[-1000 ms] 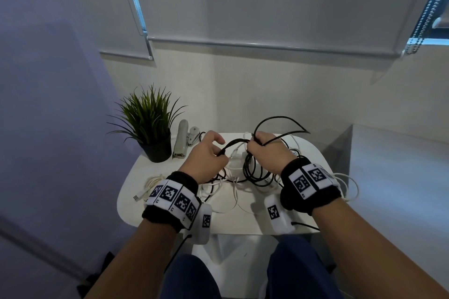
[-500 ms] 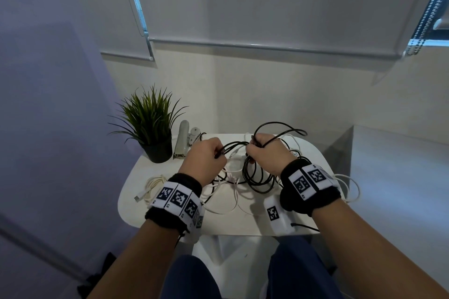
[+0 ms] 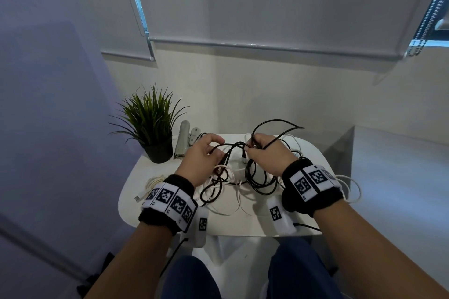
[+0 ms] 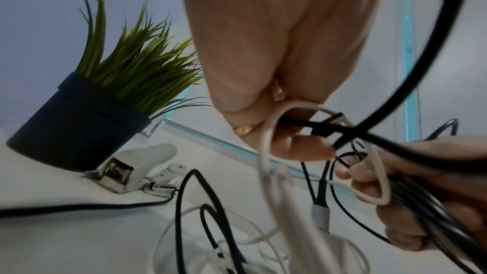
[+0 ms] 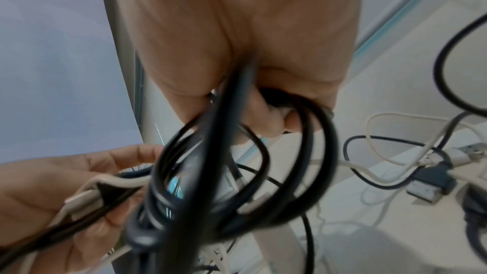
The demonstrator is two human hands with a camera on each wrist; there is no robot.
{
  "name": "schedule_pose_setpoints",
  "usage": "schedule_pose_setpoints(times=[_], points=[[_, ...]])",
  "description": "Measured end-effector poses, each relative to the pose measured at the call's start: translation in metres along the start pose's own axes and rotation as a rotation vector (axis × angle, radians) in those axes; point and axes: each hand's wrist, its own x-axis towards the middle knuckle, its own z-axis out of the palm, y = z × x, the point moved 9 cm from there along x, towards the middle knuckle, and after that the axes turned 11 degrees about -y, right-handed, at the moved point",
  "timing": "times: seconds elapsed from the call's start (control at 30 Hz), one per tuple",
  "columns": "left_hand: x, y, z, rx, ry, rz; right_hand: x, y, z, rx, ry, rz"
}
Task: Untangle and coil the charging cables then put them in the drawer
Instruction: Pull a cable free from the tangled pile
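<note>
Head view: left hand [image 3: 202,160] and right hand [image 3: 267,156] are hovering mid-frame over the white rounded worktop [image 3: 243,223], both clenching the thin black charging cable [image 3: 257,177]; its run is stretching left-right between them.

Left wrist view: left fingers [image 4: 297,147] are pinching black cable plus a white cable loop [image 4: 266,143], lower right.

Right wrist view: right fingers [image 5: 266,120] are gripping blurred black coils [image 5: 324,153], centre.
</note>
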Motion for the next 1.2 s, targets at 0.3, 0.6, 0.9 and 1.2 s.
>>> schedule_pose_setpoints(times=[0.3, 0.6, 0.9, 1.2], points=[[-0.004, -0.001, 0.014, 0.061, -0.189, -0.080, 0.003, 0.009, -0.004, 0.180, 0.080, 0.044], [-0.002, -0.003, -0.013, 0.056, 0.103, -0.028, 0.000, 0.009, -0.012, 0.199, 0.078, 0.033], [0.002, -0.001, -0.001, 0.202, 0.036, 0.000, -0.001, -0.001, -0.025, 0.260, 0.160, 0.006], [0.002, 0.007, -0.016, 0.450, 0.169, 0.006, -0.005, -0.007, -0.047, 0.318, 0.294, -0.057]])
